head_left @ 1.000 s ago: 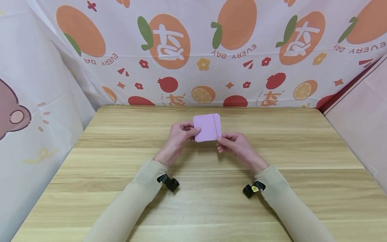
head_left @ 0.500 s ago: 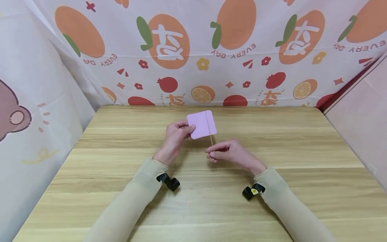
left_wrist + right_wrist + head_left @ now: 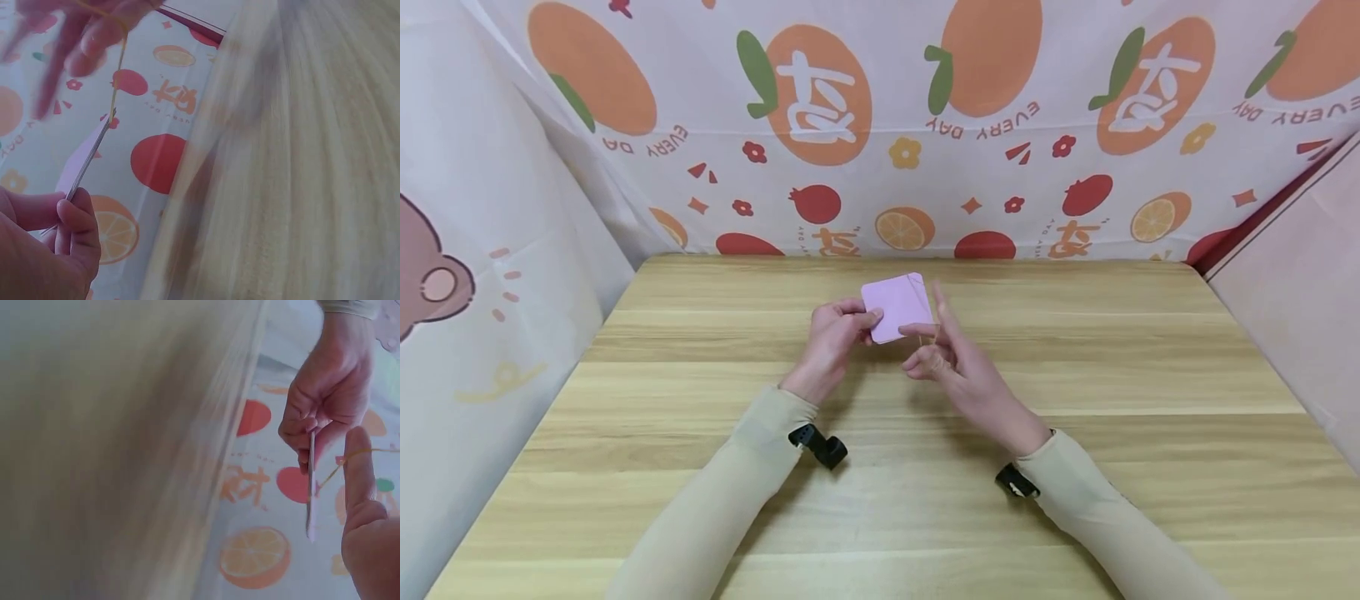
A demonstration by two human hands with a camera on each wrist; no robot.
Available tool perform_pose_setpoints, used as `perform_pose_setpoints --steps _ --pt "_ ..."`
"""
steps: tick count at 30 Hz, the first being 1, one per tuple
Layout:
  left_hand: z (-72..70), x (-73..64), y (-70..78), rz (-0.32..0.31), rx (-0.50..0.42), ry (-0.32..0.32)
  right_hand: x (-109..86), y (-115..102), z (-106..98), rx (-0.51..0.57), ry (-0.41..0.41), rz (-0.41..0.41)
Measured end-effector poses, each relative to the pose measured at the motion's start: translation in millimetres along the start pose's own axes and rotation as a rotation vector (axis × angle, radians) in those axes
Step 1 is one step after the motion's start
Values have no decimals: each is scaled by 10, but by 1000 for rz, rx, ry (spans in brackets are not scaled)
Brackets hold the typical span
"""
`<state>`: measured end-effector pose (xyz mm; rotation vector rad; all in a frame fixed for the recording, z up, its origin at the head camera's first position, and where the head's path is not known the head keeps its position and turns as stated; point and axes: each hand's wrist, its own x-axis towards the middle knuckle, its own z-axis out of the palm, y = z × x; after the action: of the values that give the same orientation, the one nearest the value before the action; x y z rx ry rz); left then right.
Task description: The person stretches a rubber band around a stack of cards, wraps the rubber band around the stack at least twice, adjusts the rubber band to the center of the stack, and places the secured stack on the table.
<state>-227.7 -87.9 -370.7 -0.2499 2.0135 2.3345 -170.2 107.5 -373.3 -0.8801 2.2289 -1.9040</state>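
Observation:
In the head view my left hand point(image 3: 837, 337) pinches a thin stack of lilac cards point(image 3: 891, 304) with rounded corners, thumb on its face. Seen edge-on, the cards point(image 3: 84, 156) show several layers in the left wrist view. A thin yellowish rubber band point(image 3: 119, 69) crosses the cards' far corner and stretches to my right hand point(image 3: 966, 367). The right hand holds the band hooked over its spread digits, just right of the cards. One digit with the band point(image 3: 357, 452) across it stands straight in the right wrist view. Other right fingers are blurred in the left wrist view.
A wood-grain table point(image 3: 895, 500) lies under both hands. Behind its far edge hangs a white cloth point(image 3: 902, 108) printed with fruit. More light cloth point(image 3: 497, 208) hangs at the left, and a pale panel point(image 3: 1292, 308) borders the right side.
The right hand first drew the rubber band down and away from the cards, then rose with fingers spread inside it. The band has slanted toward the cards' upper right corner. The cards shifted slightly left.

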Motion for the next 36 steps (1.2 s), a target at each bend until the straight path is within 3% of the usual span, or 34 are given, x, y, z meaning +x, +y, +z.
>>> perform_pose_setpoints --steps 3,6,15,24,27,33,36 --pt "17 -20 -1 6 0 6 8 17 -8 179 38 93" --pt "33 -28 -11 24 12 12 10 49 -30 250 51 165" --pt "42 -51 -34 98 136 4 18 104 -136 333 71 273" --pt "40 -69 -46 152 133 26 32 171 -227 399 69 320" --pt "23 -59 -32 151 126 29 36 183 -254 484 57 351" --pt "18 -60 27 142 126 0 29 234 -324 771 13 424" --pt "11 -57 45 133 114 -7 27 269 -343 847 18 465"
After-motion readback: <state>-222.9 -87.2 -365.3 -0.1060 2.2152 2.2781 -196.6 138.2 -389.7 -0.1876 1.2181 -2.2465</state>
